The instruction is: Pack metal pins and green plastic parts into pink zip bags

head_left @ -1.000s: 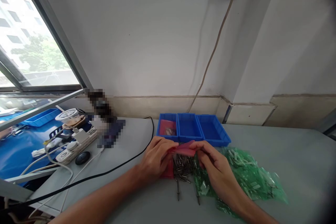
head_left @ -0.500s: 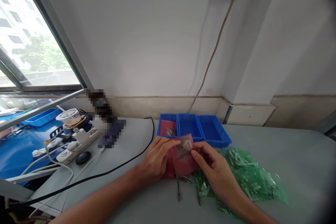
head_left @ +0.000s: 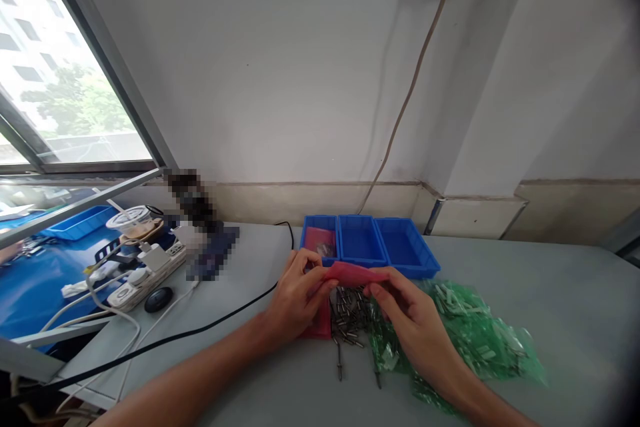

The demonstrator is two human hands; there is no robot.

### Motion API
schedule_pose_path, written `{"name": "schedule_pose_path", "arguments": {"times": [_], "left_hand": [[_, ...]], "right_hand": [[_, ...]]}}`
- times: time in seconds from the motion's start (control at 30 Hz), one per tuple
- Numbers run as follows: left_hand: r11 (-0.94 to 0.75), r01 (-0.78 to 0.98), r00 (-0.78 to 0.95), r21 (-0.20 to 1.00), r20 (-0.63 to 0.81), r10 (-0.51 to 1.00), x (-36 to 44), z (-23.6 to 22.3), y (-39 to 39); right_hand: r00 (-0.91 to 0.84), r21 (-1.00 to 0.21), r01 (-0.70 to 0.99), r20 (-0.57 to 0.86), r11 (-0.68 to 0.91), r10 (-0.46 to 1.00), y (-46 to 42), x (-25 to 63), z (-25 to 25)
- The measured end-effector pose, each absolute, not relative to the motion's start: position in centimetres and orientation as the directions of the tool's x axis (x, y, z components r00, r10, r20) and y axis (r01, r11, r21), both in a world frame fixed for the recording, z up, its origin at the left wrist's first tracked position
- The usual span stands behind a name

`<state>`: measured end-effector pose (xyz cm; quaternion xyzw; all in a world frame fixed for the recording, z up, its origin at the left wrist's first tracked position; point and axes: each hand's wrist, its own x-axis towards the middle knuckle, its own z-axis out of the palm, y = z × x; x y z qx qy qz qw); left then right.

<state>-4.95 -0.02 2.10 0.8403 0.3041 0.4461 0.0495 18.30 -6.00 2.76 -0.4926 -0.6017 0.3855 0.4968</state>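
Between my two hands a small pink plastic bag [head_left: 356, 273] is held folded or rolled, its broad face no longer turned to me. My left hand [head_left: 299, 293] pinches its left end, and my right hand [head_left: 400, 303] grips the right end between thumb and fingers. Below the bag lies a pile of small metal rivet-like pins [head_left: 353, 313] on the grey table. Another pink bag [head_left: 320, 328] lies partly hidden under my left hand. Green plastic bags [head_left: 480, 330] with small pale pieces inside lie beside my right hand.
Three joined blue trays [head_left: 363, 240] stand behind my hands; the left one holds a pink bag [head_left: 320, 242]. A black cable [head_left: 220, 318] crosses the table at left. Farther left are a power strip [head_left: 150, 277], a black mouse-like object [head_left: 159, 299] and white cables.
The pink bag was spread flat facing me with small parts showing through; now it is folded into a narrow strip. My left fingers have curled onto its end, and more pins show below.
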Motion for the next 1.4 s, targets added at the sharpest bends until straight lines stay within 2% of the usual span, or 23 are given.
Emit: {"name": "schedule_pose_path", "arguments": {"times": [0.27, 0.43, 0.8, 1.03, 1.17, 1.27, 1.4], "left_hand": [[-0.821, 0.471, 0.436, 0.323, 0.724, 0.535, -4.9, 1.5, -0.1], [-0.838, 0.447, 0.473, 0.313, 0.712, 0.519, -4.9, 1.6, -0.1], [-0.901, 0.373, 0.556, 0.223, 0.723, 0.409, -5.4, 1.8, -0.4], [-0.936, 0.337, 0.590, 0.100, 0.752, 0.293, -5.2, 2.4, -0.5], [-0.946, 0.315, 0.619, 0.075, 0.739, 0.265, -5.2, 2.6, -0.4], [-0.946, 0.311, 0.632, 0.085, 0.726, 0.273, -5.4, 2.7, -0.5], [-0.937, 0.328, 0.629, 0.118, 0.713, 0.309, -5.6, 3.0, -0.8]], "right_hand": [[-0.014, -0.953, 0.207, 0.225, 0.223, 0.974, -5.7, 18.1, 2.4], [0.054, -0.919, 0.277, 0.307, 0.281, 0.950, -5.5, 18.2, 2.6], [0.103, -0.973, 0.098, 0.217, 0.207, 0.971, -5.4, 18.1, 2.6], [0.136, -0.980, 0.027, 0.199, 0.197, 0.970, -5.0, 18.1, 2.6], [0.132, -0.986, -0.012, 0.165, 0.168, 0.977, -5.2, 18.0, 2.9], [0.134, -0.984, 0.026, 0.179, 0.177, 0.975, -5.3, 18.1, 3.2], [0.131, -0.969, 0.160, 0.209, 0.187, 0.969, -5.6, 18.2, 3.5]]}}
